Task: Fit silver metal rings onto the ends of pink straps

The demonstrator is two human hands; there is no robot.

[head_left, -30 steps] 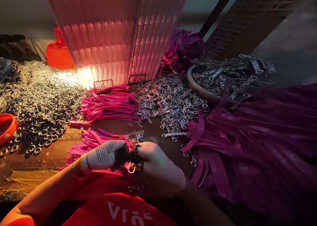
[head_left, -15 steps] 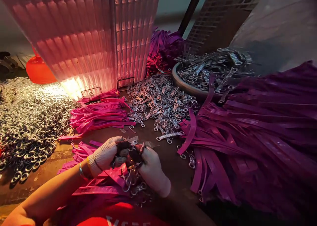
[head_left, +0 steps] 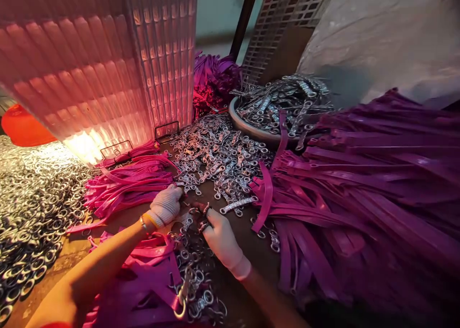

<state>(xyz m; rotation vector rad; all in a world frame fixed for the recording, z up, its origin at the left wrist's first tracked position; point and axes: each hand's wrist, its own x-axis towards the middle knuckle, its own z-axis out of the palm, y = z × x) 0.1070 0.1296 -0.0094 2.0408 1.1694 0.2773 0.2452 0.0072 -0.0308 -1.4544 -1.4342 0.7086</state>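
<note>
Gloved fingertips (head_left: 207,212) of the right hand (head_left: 222,239) pinch a small silver metal clasp (head_left: 201,207), while the left hand (head_left: 166,206), in a white knitted glove, curls closed around more clasps; what exactly it grips cannot be told. Just beyond the fingers lies a heap of silver metal clasps (head_left: 219,158). Left of them, bright pink rubber straps (head_left: 131,182); right, dark purple rubber straps (head_left: 359,189). No writing is legible.

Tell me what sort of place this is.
Most likely a small assembly workshop for strap hardware. The worktable is heaped with loose metal rings and metal clips, beside bundles of pink straps and purple straps. Gloved left hand and right hand work among them.
</note>
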